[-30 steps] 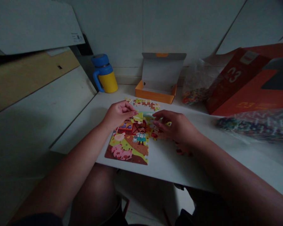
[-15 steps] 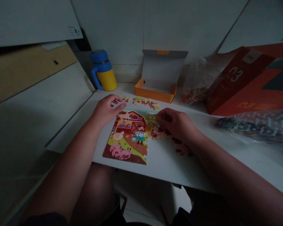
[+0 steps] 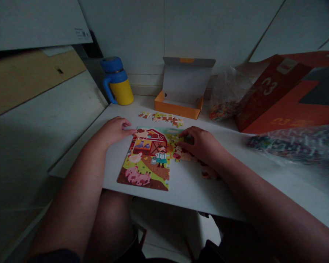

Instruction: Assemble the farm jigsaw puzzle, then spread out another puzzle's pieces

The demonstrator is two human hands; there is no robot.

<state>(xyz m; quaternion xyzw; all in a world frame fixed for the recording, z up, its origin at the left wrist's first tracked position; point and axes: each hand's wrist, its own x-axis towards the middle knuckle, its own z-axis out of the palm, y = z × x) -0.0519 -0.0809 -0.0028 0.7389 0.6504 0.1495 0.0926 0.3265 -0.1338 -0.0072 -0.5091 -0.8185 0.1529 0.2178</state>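
Plainly, we see the farm jigsaw [image 3: 146, 162] lying flat on the white table [image 3: 185, 195], between our two hands. Its joined block has the long side running away from us, and at the far right a narrower part reaches out toward our right hand [image 3: 199, 142]. So the unfinished right edge faces the right hand, which is the nearer one to it; from those fingers, the block lies to the left and toward us. The right thumb and fingers are bent over this narrower part; whether they pinch a piece, we cannot tell. Our left hand [image 3: 115, 129] is loosely curled, with no piece visible in it, and its thumb is at the far left corner, seemingly touching. Some loose pieces [image 3: 168, 117] lie beyond the far edge, and other brown pieces [image 3: 207, 171] are beside the right forearm, partly hidden. Farther away stand the open orange box [image 3: 177, 109] and, to its left, a blue-and-yellow mug [image 3: 122, 93].
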